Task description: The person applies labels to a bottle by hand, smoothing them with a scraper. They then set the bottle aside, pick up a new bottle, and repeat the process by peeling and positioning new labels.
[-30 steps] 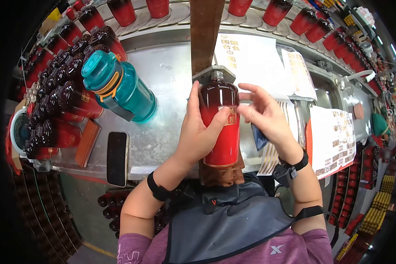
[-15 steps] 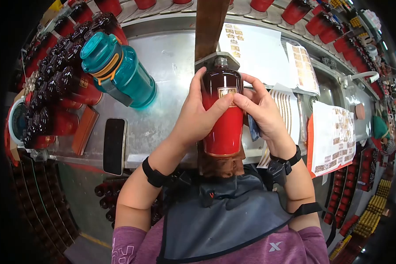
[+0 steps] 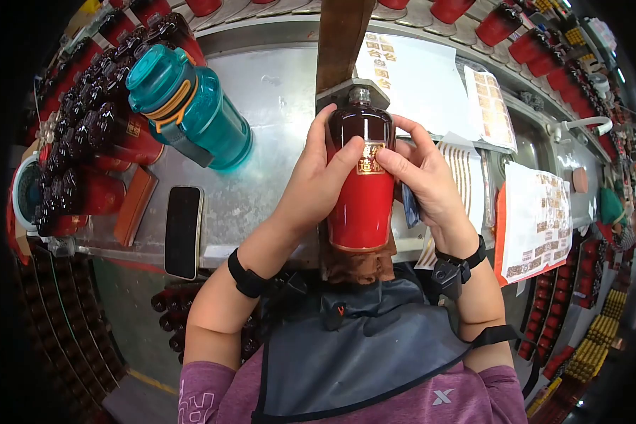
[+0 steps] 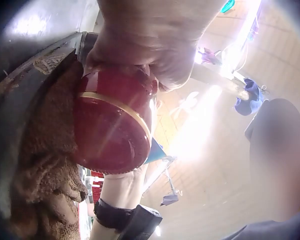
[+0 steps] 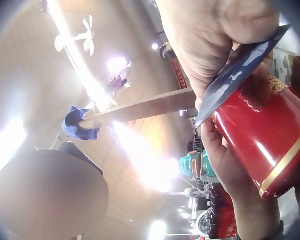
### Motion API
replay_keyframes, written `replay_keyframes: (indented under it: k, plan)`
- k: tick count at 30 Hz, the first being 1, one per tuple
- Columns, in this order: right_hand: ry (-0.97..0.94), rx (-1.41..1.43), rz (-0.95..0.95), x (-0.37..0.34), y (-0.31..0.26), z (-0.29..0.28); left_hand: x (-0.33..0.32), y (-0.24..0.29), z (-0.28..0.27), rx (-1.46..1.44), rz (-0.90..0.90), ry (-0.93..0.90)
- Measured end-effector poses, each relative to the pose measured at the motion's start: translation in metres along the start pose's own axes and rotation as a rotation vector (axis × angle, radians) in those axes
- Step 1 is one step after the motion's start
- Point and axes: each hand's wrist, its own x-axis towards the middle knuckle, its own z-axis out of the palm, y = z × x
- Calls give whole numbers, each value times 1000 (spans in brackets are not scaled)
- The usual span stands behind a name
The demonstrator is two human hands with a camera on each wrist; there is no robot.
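Observation:
A glass bottle [image 3: 361, 205], dark at the shoulder and red below, lies tilted with its neck at a grey metal bracket [image 3: 336, 92] and its base on a brown cloth [image 3: 357, 266]. My left hand [image 3: 309, 173] grips its left side, the thumb at the upper left of a gold-lettered label [image 3: 368, 161]. From the other side my right hand [image 3: 431, 180] holds the bottle, thumb pressing the label's right edge. Its curled fingers also keep a blue flat piece with worn pale patches [image 5: 240, 72] between palm and bottle. The left fingers behind the bottle are hidden.
A teal water bottle [image 3: 215, 120], a phone [image 3: 184, 233] and a brown case [image 3: 135, 205] are on the metal table to the left. Many red bottles [image 3: 85, 201] crowd the far left. Gold label sheets [image 3: 487, 106] lie right. A brown post [image 3: 342, 42] rises ahead.
My right hand has come in from beside the bottle to hold it, its thumb now on the label. The thumbs met over the label, then parted, leaving more gold lettering visible.

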Motion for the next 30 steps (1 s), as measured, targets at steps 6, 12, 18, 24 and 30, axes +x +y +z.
replay_keyframes:
  k: [6,12,18,24,30]
  plan:
    - [25,-29,1,-1,-2,3,-1,1,-3,-69,-15,-14]
    - [-3,-20,-33,-1,2,0,-3,-4,-3,71,60,-41]
    - [-17,2,-32,-1,2,-1,1,-8,-5,83,70,-30]
    - [-28,5,-18,0,1,-2,0,-7,-3,88,69,-16]
    - [42,51,38,1,4,-33,-3,-3,-5,92,10,-9]
